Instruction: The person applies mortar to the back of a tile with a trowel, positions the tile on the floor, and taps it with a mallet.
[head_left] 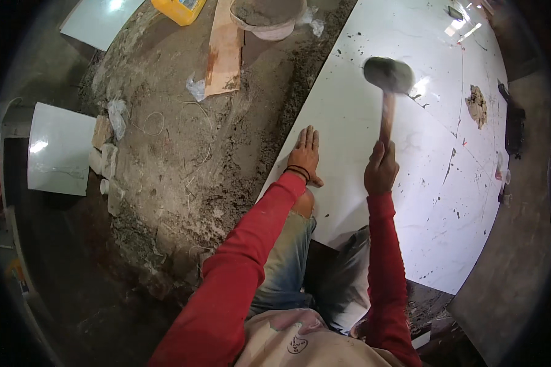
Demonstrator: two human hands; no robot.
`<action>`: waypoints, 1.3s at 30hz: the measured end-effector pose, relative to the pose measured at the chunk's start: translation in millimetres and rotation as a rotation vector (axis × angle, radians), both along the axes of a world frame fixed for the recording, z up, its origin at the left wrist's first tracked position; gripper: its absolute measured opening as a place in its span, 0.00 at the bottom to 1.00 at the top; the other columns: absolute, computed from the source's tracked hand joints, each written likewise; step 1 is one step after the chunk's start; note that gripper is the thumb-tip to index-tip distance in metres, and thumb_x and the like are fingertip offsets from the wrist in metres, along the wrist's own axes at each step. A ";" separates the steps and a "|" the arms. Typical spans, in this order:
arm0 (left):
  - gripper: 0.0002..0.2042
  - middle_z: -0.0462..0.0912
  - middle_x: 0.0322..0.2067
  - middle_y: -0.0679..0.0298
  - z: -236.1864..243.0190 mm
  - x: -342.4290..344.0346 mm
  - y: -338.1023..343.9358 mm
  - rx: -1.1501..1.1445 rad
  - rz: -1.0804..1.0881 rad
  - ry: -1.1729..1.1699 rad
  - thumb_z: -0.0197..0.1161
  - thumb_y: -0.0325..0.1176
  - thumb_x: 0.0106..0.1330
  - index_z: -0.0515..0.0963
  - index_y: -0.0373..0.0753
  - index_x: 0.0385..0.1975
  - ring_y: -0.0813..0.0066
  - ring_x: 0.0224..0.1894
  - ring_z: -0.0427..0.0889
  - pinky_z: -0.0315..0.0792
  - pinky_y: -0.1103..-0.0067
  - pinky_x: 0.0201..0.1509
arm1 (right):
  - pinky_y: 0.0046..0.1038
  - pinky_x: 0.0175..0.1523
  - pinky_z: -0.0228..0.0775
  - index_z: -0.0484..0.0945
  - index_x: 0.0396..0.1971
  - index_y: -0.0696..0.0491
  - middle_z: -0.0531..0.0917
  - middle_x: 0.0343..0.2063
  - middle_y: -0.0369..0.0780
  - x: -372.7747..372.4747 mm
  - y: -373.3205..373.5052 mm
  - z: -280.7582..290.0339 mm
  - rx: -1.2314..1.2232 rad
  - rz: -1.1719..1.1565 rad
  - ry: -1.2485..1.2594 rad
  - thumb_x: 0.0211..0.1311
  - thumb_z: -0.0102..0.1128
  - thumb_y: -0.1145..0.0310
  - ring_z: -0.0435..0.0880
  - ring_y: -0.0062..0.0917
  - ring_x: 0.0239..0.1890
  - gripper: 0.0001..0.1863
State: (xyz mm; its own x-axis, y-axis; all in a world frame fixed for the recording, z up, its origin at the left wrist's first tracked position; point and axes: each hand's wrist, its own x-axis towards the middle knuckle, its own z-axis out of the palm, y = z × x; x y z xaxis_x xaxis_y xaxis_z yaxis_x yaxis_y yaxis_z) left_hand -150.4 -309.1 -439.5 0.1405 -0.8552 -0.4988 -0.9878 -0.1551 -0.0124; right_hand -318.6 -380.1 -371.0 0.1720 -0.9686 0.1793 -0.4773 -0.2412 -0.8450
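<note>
My right hand (381,169) is wrapped round the wooden handle of a rubber mallet (388,76). The mallet's dark head is raised over the white glossy floor tiles (343,140), slightly blurred. Palm down, my left hand (305,154) lies flat on the tile close to its left edge, fingers stretched forward. Dark bands circle that wrist. Specks of mortar and dark smears dot the tile surface to the right, and a torn brownish patch (476,107) lies there.
Rough grey mortar (165,147) spreads left of the tiles. On it are a wooden board (225,55), a bucket (269,27) of grey mix, a yellow jerrycan (179,8) and thin string (209,122). Loose tile pieces (60,150) stand farther left. A black object (515,131) sits at the right.
</note>
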 end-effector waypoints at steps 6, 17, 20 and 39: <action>0.73 0.35 0.69 0.42 -4.9 -18.7 -14.0 -0.116 -0.007 0.122 0.77 0.62 0.27 0.35 0.27 0.67 0.48 0.72 0.39 0.45 0.68 0.73 | 0.44 0.25 0.67 0.68 0.32 0.56 0.76 0.17 0.52 -42.8 17.0 -72.0 0.125 0.030 0.404 0.68 0.50 0.61 0.78 0.52 0.23 0.12; 0.73 0.37 0.69 0.41 -2.4 -25.0 -2.4 -0.004 -0.034 -0.015 0.77 0.63 0.26 0.37 0.24 0.66 0.50 0.72 0.37 0.37 0.68 0.74 | 0.42 0.24 0.66 0.67 0.36 0.55 0.76 0.17 0.52 -35.2 45.1 -70.2 0.174 0.053 0.628 0.68 0.49 0.62 0.78 0.50 0.22 0.11; 0.73 0.37 0.69 0.41 -8.1 -6.3 19.6 0.021 -0.013 -0.026 0.77 0.63 0.25 0.37 0.25 0.67 0.49 0.72 0.37 0.37 0.68 0.74 | 0.39 0.24 0.66 0.67 0.31 0.57 0.76 0.16 0.49 6.0 41.2 6.8 0.045 0.028 0.094 0.70 0.47 0.58 0.77 0.48 0.20 0.16; 0.73 0.36 0.69 0.41 -9.3 -25.6 4.9 0.012 0.022 -0.062 0.76 0.65 0.26 0.36 0.23 0.66 0.50 0.72 0.37 0.34 0.68 0.75 | 0.30 0.25 0.66 0.72 0.37 0.57 0.75 0.18 0.45 -56.1 78.7 -75.0 0.247 0.078 0.679 0.71 0.45 0.60 0.76 0.29 0.19 0.14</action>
State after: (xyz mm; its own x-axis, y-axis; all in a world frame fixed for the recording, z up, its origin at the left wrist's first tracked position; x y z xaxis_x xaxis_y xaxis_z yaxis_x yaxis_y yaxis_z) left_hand -176.0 -304.2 -448.9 0.1902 -0.8454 -0.4990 -0.9814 -0.1764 -0.0753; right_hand -374.7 -301.4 -445.9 0.2383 -0.9473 -0.2139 -0.9050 -0.1368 -0.4027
